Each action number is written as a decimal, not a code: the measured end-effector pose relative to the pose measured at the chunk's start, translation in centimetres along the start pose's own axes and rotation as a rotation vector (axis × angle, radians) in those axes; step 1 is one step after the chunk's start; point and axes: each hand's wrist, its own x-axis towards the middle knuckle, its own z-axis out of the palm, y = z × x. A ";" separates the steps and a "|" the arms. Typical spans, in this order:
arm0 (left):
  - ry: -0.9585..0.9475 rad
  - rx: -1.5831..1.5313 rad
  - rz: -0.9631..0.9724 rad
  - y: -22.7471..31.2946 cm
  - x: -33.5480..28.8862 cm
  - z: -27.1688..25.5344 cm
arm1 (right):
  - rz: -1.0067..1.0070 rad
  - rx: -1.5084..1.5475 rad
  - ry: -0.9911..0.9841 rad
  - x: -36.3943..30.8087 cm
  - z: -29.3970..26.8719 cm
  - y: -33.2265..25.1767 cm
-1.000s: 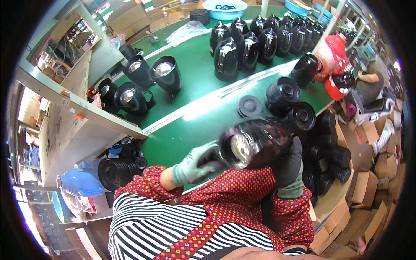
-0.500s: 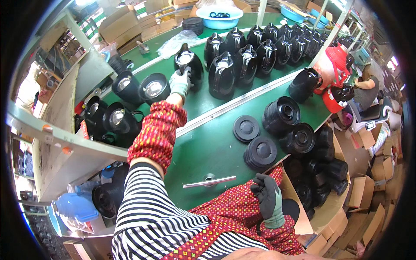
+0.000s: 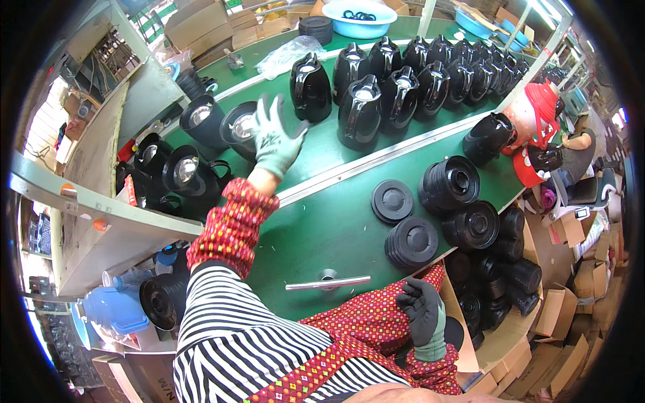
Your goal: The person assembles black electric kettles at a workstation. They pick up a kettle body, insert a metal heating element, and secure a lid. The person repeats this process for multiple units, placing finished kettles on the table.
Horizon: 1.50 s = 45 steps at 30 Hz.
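Note:
My left hand (image 3: 277,140), in a pale green glove, reaches over the green table with its fingers spread and nothing in them. Its fingertips overlap the edge of an open-topped black jug (image 3: 236,126) with a shiny inside; I cannot tell whether they touch. Just right of the hand, apart from it, a glossy black jug (image 3: 310,87) with a spout stands upright. My right hand (image 3: 423,312), in a dark-palmed glove, is near my body by the table's front edge, fingers loosely curled and empty. Closest to it is a stack of round black lids (image 3: 411,242).
Rows of finished-looking black jugs (image 3: 401,97) stand beyond a metal rail (image 3: 363,163). More black round parts (image 3: 450,183) are stacked at right, above a carton (image 3: 507,342) of black parts. A blue basin (image 3: 359,27) stands behind. Another person (image 3: 579,151) sits at far right.
My left hand has let go of the glossy black jug, moved left and spread its fingers. My right hand stays near my body. The view has shifted slightly.

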 end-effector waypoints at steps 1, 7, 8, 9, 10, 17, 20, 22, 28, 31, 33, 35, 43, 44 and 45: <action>0.022 0.117 0.019 -0.6 -0.9 -2.5 | -0.018 -0.014 -0.013 -0.1 0.1 0.0; -0.146 0.328 -0.092 -8.0 -3.8 -5.8 | -0.111 -0.120 -0.067 -1.4 1.6 -0.8; -0.148 0.306 -0.073 -9.3 -3.9 -5.4 | -0.096 -0.084 -0.069 -1.5 1.8 -0.8; -0.148 0.290 -0.058 -10.8 -3.9 -5.4 | -0.118 -0.109 -0.101 -1.6 2.1 -0.9; -0.148 0.207 -0.028 -12.2 -4.0 -5.4 | -0.140 -0.134 -0.134 -1.6 2.4 -1.2; -0.143 -0.143 0.350 -2.2 -5.7 -10.8 | -0.443 -0.543 -0.209 -1.8 4.9 -5.6; -0.329 -0.324 0.540 5.8 -7.4 -16.1 | -0.210 -0.337 -0.204 -1.7 6.7 -6.7; -0.442 -0.377 0.683 9.2 -8.7 -18.8 | -0.099 -0.327 -0.197 -2.1 8.2 -8.2; -0.579 -0.627 1.055 16.3 -12.2 -21.9 | -0.090 -0.200 -0.388 -3.5 5.2 -7.7; -0.589 -0.898 0.811 17.2 -12.8 -22.1 | -0.126 -0.142 -0.358 -5.8 1.7 -6.0; -0.548 -0.887 0.565 15.6 -13.1 -21.1 | -0.161 -0.167 -0.319 -6.6 -2.0 -4.0; -0.779 -1.206 -0.015 13.1 -16.0 -17.4 | -0.234 -0.099 -0.332 -7.7 -4.7 -1.8; -1.409 -1.498 -0.059 14.2 -21.4 -15.4 | 0.049 0.142 -0.494 -7.4 -5.6 -0.6; -1.340 -1.490 -0.086 13.4 -22.8 -14.6 | 0.072 0.075 -0.526 -7.5 -3.6 -2.6; -1.283 -1.488 -0.104 13.0 -23.8 -14.0 | 0.126 0.086 -0.533 -7.1 -1.9 -3.7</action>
